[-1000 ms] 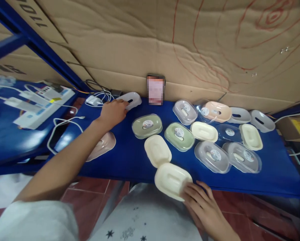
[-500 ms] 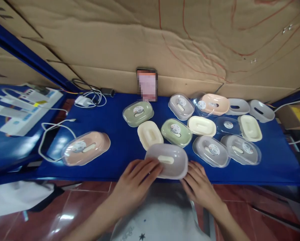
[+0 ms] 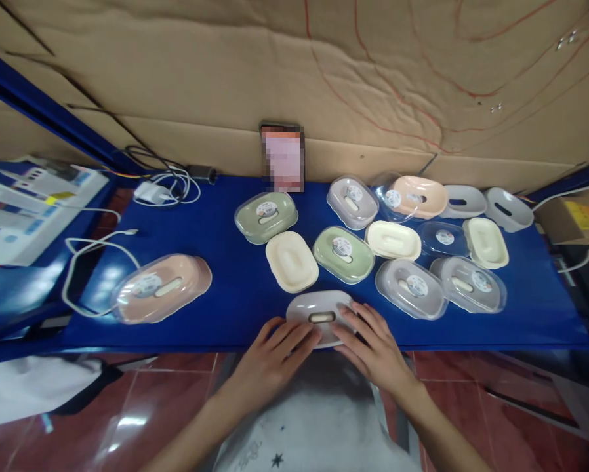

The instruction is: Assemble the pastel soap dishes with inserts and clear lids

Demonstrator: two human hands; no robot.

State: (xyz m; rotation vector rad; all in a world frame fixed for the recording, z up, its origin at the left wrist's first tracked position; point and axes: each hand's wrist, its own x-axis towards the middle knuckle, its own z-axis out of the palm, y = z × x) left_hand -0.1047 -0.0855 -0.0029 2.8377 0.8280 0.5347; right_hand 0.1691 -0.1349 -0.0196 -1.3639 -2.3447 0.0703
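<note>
Hands (image 3: 324,351) w/ grey soap box (image 3: 319,311)

Round white stickers on clear plastic lids of oval soap boxes (image 3: 342,248), print too small to read, red pen curves on brown cardboard wall (image 3: 373,78), no legible words

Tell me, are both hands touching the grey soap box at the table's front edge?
Touching. The head view shows the left hand and the right hand with fingers lying on the grey soap box, one at each side.
</note>
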